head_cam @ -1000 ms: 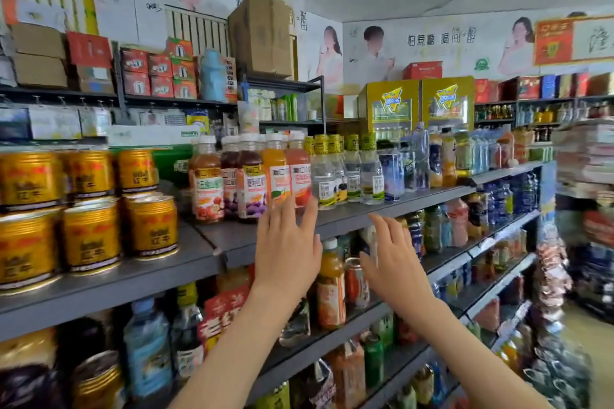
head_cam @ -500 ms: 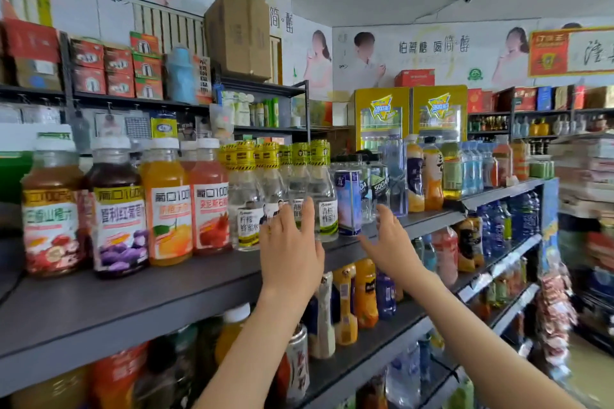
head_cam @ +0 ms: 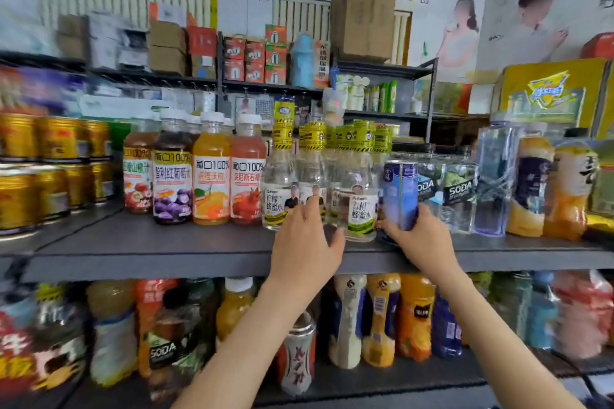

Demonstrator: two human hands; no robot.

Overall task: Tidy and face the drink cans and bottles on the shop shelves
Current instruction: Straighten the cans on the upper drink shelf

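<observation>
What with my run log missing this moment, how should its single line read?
left grip: touches clear bottle | right grip: holds blue can

right hand point(head_cam: 423, 237): now grips blue can point(head_cam: 400, 191) | left hand point(head_cam: 304, 244): reached clear bottles point(head_cam: 312, 173)

At left, the cans point(head_cam: 50, 173) are gold. Centre-left juice bottles point(head_cam: 211, 189) show purple, orange and red under white caps. The clear bottles point(head_cam: 314, 139) have yellow-and-black striped necks. The centre-right can point(head_cam: 400, 189) is blue; the shelf point(head_cam: 166, 252) grey.
</observation>
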